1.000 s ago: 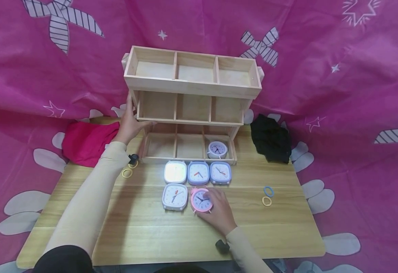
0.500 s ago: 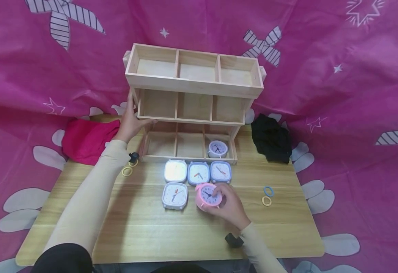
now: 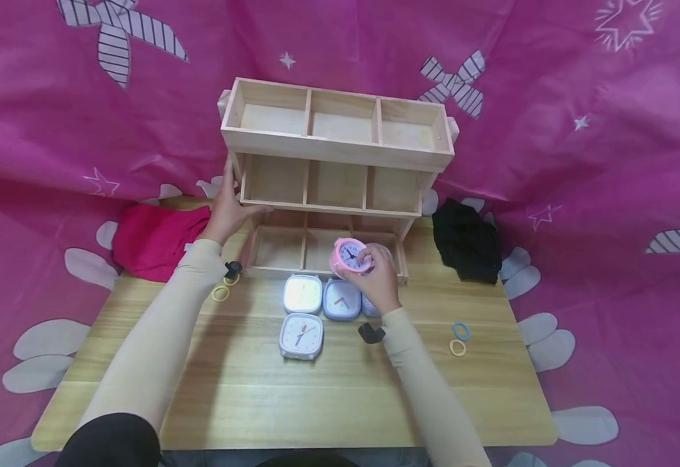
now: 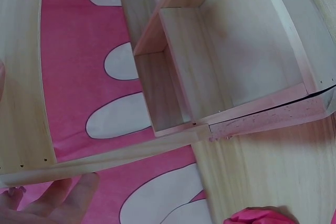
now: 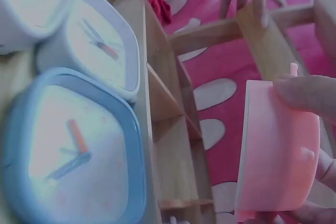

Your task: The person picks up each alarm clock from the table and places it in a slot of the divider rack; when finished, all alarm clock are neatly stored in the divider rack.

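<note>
A pink round alarm clock (image 3: 347,252) is raised in my right hand (image 3: 382,283), in front of the bottom tier of a three-tier wooden shelf (image 3: 334,148). Fingers and thumb grip its rim, seen side-on in the right wrist view. My left hand (image 3: 225,214) holds the shelf's left side, thumb at the middle tier's front edge. Behind the right hand, a pale round clock (image 3: 386,250) in the bottom right compartment is mostly hidden. Square clocks lie before the shelf: a white one (image 3: 303,294), a blue one (image 3: 342,299), another partly covered by my wrist, and a pale one (image 3: 301,336) nearer.
A red cloth (image 3: 159,240) lies left of the shelf, a black cloth (image 3: 466,241) to its right. Yellow rings (image 3: 220,294) sit near my left wrist; a blue ring (image 3: 461,331) and a yellow ring (image 3: 457,348) are at the table's right.
My right hand has lifted the pink alarm clock off the table and carried it forward over the square clocks to the bottom tier. The left hand stays on the shelf.
</note>
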Demonstrator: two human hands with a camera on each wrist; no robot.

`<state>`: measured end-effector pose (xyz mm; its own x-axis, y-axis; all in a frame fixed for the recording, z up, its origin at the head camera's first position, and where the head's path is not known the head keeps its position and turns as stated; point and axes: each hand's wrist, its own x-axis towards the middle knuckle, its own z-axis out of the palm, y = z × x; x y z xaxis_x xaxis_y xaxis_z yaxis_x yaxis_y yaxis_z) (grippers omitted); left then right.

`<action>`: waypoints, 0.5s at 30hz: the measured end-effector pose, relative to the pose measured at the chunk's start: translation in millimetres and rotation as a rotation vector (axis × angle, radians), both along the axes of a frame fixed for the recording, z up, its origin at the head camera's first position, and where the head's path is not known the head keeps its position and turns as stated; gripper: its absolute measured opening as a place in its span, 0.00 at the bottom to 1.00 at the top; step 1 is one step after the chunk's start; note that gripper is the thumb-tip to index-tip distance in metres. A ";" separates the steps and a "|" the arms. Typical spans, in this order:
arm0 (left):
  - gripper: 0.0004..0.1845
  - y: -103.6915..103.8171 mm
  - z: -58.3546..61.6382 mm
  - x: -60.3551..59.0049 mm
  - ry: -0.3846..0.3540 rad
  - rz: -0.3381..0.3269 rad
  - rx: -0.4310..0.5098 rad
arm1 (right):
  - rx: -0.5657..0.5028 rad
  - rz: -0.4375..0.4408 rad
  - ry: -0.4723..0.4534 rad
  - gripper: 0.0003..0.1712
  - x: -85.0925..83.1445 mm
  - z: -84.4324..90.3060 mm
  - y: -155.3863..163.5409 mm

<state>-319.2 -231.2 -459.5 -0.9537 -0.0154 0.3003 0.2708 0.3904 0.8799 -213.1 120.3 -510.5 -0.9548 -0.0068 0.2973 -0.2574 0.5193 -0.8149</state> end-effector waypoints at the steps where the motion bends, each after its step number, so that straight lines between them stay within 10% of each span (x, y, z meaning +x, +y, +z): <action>1: 0.76 0.3 0.2 0.0 0.004 -0.003 0.005 | -0.030 0.001 -0.022 0.28 -7.6 -0.7 -3.5; 7: 0.77 1.0 1.4 1.1 0.014 -0.001 0.015 | -0.115 0.035 -0.169 0.26 -42.6 -7.9 -23.2; 15: 0.77 2.6 1.6 2.9 0.012 -0.014 0.041 | 0.154 0.021 -0.175 0.26 -66.9 -26.0 -37.8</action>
